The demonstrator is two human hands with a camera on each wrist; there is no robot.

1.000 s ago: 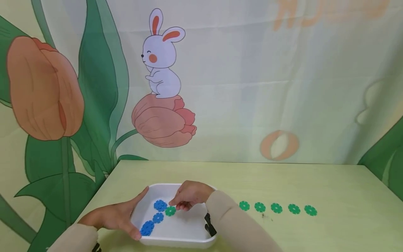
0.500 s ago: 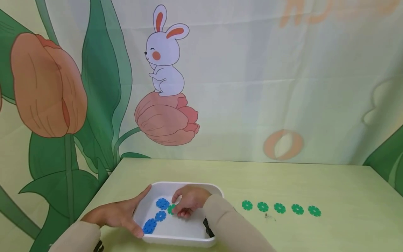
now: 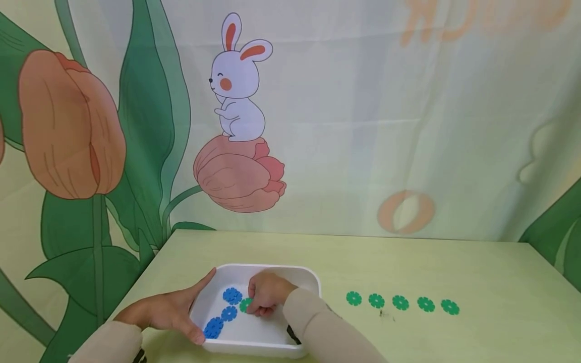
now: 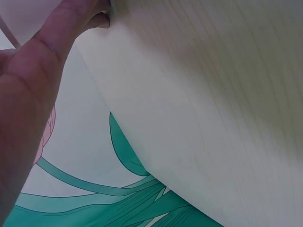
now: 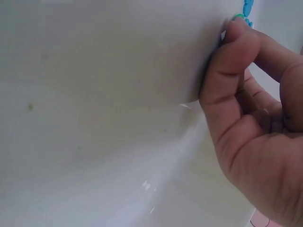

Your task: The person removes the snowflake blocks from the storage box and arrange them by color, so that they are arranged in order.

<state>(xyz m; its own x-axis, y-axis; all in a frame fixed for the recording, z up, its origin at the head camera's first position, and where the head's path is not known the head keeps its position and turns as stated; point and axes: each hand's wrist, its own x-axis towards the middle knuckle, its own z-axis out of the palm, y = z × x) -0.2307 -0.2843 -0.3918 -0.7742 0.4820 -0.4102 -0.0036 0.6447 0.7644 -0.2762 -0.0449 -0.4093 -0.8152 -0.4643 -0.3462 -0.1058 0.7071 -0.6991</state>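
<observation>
A white plastic tray [image 3: 254, 347] stands on the table. My left hand [image 3: 165, 311] spans its left end, fingers stretched to the far corner and thumb along the near one. Inside the tray my right hand [image 3: 269, 292] has curled fingers and pinches a green snowflake disc [image 3: 244, 304], partly covered by the fingertips. Only a sliver of the green disc [image 5: 239, 16] shows past the fingertips in the right wrist view. Blue snowflake discs lie left of it: a cluster [image 3: 232, 296] at the back, one disc [image 3: 229, 313] in the middle and another cluster [image 3: 214, 328] at the near left.
Right of the tray, several green snowflake discs [image 3: 400, 303] lie in a spaced row on the pale table [image 3: 454, 267]. Behind the table hangs a printed cloth backdrop [image 3: 327, 151] with a rabbit and tulips.
My right hand has come down from just above the green disc, and its fingertips now cover part of it. My left hand has stayed at the tray's left end.
</observation>
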